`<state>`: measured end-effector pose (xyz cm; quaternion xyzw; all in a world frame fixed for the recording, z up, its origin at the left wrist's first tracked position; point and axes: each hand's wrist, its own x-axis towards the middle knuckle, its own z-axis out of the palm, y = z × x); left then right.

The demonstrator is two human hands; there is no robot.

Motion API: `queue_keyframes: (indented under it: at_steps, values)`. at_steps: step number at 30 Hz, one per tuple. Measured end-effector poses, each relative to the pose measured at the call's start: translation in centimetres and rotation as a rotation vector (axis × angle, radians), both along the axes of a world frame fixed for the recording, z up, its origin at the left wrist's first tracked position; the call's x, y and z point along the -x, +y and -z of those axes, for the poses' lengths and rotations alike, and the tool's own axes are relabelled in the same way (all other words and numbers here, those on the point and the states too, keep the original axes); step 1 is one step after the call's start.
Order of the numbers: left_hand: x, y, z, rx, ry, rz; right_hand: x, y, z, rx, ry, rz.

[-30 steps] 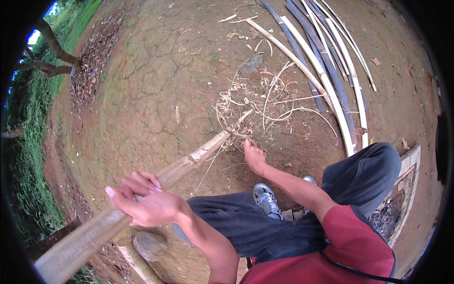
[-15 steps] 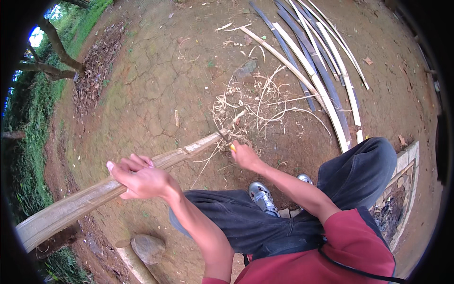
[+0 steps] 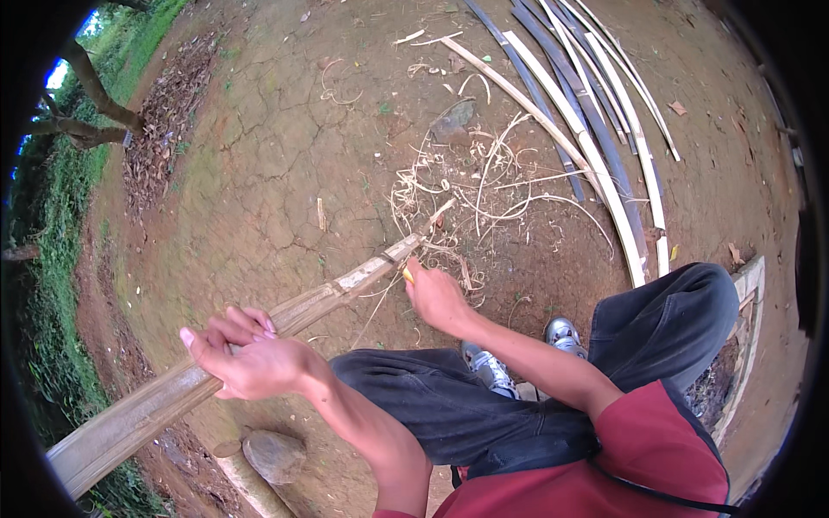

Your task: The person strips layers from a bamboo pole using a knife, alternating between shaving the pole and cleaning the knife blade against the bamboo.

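**Your right hand grips a knife against the bamboo; your left hand lies across it**

In the head view, the one container-like thing is a low stone-edged frame (image 3: 753, 337), to the right of both your hands and beyond your right knee. Dark, crumbly debris (image 3: 710, 380) lies inside its border; the pieces are too small to tell apart.

Your left hand (image 3: 259, 358) lies across a long length of bamboo (image 3: 306, 312), its fingers half-curled and its thumb standing apart from them. You cannot tell from here whether it clamps the bamboo or only rests on it, since the underside is hidden. The bamboo slants past that hand, its broad part to the lower left, its narrow part running up beyond your right hand.

Your right hand (image 3: 438, 298) is folded around the yellow handle of a knife (image 3: 408, 274), thumb and fingers pressed together. The dark blade meets the bamboo just left of your knuckles.

Ahead of your right hand, curly pale shavings (image 3: 406, 194) are scattered on the ground. Farther ahead and to its right lie long pale and dark strips (image 3: 610, 190), some crossing. Below your left hand sit a rounded rock (image 3: 275, 456) and, touching or just beside it, a log (image 3: 250, 485).
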<state>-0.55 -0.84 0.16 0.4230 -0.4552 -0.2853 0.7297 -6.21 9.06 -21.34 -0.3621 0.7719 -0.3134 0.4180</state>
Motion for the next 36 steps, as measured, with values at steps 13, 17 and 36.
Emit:
queue_keyframes:
  at_steps: [13, 17, 36]
  values:
    - [0.8, 1.2, 0.8, 0.102, -0.142, 0.117, 2.6, 1.6, 8.6, -0.172, 0.107, 0.004]
    - [1.5, 0.5, -0.1, 0.088, -0.196, 0.043, 0.1, -0.4, 4.5, -0.125, 0.020, 0.010]
    - [1.4, 0.5, -0.2, 0.089, -0.191, 0.058, 0.1, -1.2, 10.6, -0.085, 0.072, -0.066]
